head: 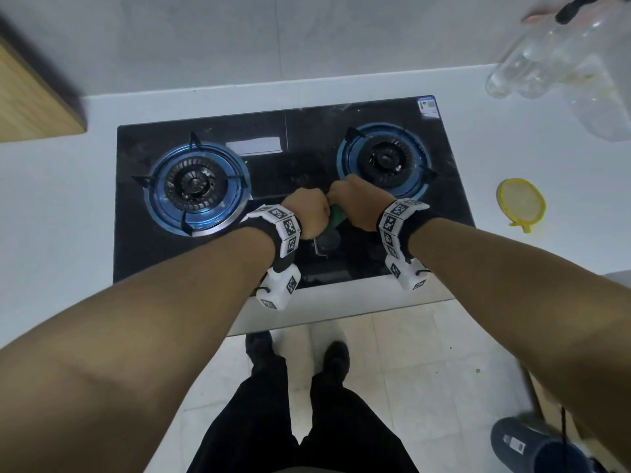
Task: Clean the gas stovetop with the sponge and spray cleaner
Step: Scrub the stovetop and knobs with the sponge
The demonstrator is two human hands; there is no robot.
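Your left hand [305, 209] and right hand [355, 203] are meeting knuckle to knuckle over the middle of the stovetop [273, 172], both curled into fists around something green [336, 218] — probably the sponge, though only a sliver of it is showing between your palms. You are holding it just above the glass, between the two burners and a little toward the front edge. Each wrist is wearing a black band carrying white blocks with printed square markers.

The stovetop itself is looking black and glossy, with smudges and faint streaks across the centre and a pale rectangle of reflected light near the back. The left burner [196, 184] and right burner [386, 158] are each sitting in a blue-tinted ring with dark pan-support prongs around it.

Out on the white desk [68, 206], a round yellow-rimmed strainer [520, 204] is lying well to the right of the stove. In the upper right corner, a clear plastic bottle [553, 63] is hanging tilted and blurred — whether it holds any liquid, you cannot tell.
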